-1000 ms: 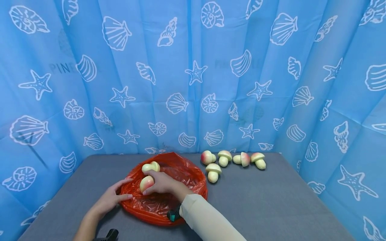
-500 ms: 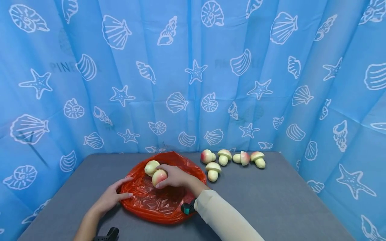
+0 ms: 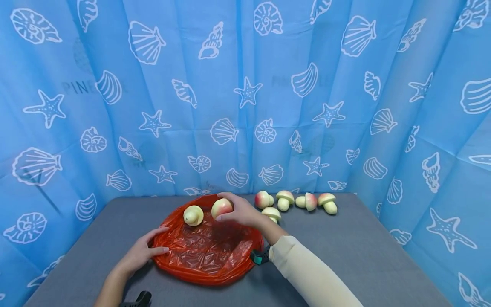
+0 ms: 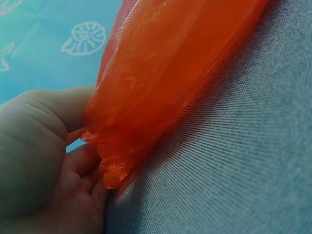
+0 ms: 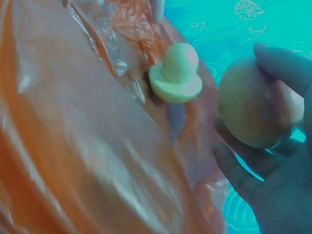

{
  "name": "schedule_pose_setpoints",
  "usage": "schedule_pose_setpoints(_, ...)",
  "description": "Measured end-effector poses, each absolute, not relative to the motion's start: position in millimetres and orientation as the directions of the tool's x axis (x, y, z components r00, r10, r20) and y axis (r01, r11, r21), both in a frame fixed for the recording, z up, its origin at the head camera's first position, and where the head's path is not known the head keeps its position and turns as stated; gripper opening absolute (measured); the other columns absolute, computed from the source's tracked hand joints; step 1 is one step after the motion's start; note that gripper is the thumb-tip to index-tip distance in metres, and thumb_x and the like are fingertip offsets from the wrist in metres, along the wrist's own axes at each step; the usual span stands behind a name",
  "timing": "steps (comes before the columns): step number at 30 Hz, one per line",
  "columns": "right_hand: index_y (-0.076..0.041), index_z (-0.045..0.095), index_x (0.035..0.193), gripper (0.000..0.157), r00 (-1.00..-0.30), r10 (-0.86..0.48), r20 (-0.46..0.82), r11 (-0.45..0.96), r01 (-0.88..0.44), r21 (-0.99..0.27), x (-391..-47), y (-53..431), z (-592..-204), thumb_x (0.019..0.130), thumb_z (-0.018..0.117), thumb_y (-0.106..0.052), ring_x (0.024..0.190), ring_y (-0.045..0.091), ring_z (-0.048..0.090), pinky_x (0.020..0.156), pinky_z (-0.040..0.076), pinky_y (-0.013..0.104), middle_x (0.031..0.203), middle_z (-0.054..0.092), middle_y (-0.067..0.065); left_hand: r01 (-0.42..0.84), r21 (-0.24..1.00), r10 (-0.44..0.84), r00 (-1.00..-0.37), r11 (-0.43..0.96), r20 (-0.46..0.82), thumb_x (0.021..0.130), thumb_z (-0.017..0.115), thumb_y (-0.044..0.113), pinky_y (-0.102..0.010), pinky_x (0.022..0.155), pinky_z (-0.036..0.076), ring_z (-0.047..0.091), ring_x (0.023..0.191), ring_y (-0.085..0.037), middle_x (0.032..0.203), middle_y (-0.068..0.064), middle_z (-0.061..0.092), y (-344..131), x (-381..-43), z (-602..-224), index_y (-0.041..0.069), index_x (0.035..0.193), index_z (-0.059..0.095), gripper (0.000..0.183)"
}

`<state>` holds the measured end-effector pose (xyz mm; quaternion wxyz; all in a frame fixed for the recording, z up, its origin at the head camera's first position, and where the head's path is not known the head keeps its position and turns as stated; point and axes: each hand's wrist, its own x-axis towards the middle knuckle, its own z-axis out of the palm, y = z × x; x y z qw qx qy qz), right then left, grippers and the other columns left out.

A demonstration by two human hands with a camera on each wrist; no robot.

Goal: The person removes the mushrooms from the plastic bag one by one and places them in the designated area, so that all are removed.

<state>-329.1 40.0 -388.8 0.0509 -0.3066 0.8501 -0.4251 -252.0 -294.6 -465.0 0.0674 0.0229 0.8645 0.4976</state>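
Observation:
In the head view my right hand (image 3: 242,209) holds a toy mushroom (image 3: 222,208) with a pink-tinged cap, over the back part of an open red plastic bag (image 3: 207,273). Thumb and fingers curl round it in the right wrist view, where the mushroom (image 5: 253,105) stands out from the bag. A second, pale mushroom (image 3: 193,215) rests inside the bag, its stem (image 5: 180,62) sticking out from the cap. My left hand (image 3: 140,253) grips the bag's left edge. The left wrist view has the gathered red plastic (image 4: 126,122) between its thumb and fingers.
Several more toy mushrooms (image 3: 284,200) lie at the back of the grey table (image 3: 337,256), right of the bag; my right hand partly covers the nearest one (image 3: 271,212). A blue shell-print curtain (image 3: 245,106) hangs behind and at both sides.
My right hand has carried its mushroom rightward and back across the bag. The pale mushroom has turned, its stem now facing the camera. My left hand stays at the bag's edge.

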Motion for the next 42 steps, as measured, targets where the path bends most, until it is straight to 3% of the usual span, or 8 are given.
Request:
schedule_pose_setpoints(16,-0.016,0.042,0.146,0.071,-0.871,-0.377,0.314,0.407,-0.461,-0.789,-328,98,-382,0.084,0.078,-0.021,0.096,0.021,0.063,0.077,0.054,0.035,0.131,0.056,0.010,-0.020,0.868,0.113,-0.990,0.497,-0.087,0.085,0.075,0.033,-0.066,0.107,0.021,0.018,0.138,-0.052,0.153,-0.031,0.020,-298,-253,-470,0.009,0.147,0.040,0.075)
schedule_pose_setpoints(23,-0.008,0.044,0.145,0.071,-0.872,-0.324,0.365,0.454,-0.483,-0.749,-328,127,-383,0.084,0.078,-0.023,0.103,0.028,0.060,0.084,0.052,0.043,0.132,0.055,0.016,0.008,0.857,0.123,-0.990,0.516,-0.064,0.086,0.074,0.033,-0.067,0.104,0.024,0.020,0.136,-0.054,0.152,-0.032,0.022,-298,-253,-471,0.008,0.147,0.039,0.075)
schedule_pose_setpoints(29,-0.009,0.048,0.142,0.069,-0.866,-0.318,0.386,0.508,-0.500,-0.701,-328,151,-391,0.082,0.080,-0.020,0.109,0.030,0.059,0.088,0.050,0.047,0.136,0.053,0.014,0.010,0.856,0.120,-0.991,0.518,-0.062,0.085,0.075,0.031,-0.066,0.104,0.025,0.021,0.136,-0.054,0.152,-0.033,0.022,-299,-252,-472,0.007,0.147,0.040,0.075)
schedule_pose_setpoints(35,-0.004,0.043,0.144,0.069,-0.875,-0.330,0.355,0.504,-0.481,-0.717,-318,170,-392,0.086,0.076,-0.018,0.115,0.033,0.055,0.090,0.048,0.048,0.142,0.047,0.020,0.013,0.858,0.123,-0.991,0.513,-0.058,0.085,0.075,0.031,-0.065,0.105,0.026,0.021,0.136,-0.053,0.152,-0.033,0.023,-299,-251,-471,0.007,0.147,0.040,0.074)
schedule_pose_setpoints(42,-0.004,0.045,0.142,0.070,-0.880,-0.299,0.368,0.564,-0.474,-0.676,-322,199,-407,0.083,0.079,-0.020,0.119,0.038,0.053,0.094,0.045,0.053,0.139,0.049,0.021,0.007,0.857,0.123,-0.990,0.515,-0.065,0.086,0.074,0.032,-0.065,0.103,0.029,0.023,0.135,-0.054,0.151,-0.033,0.022,-298,-253,-470,0.007,0.148,0.038,0.075)
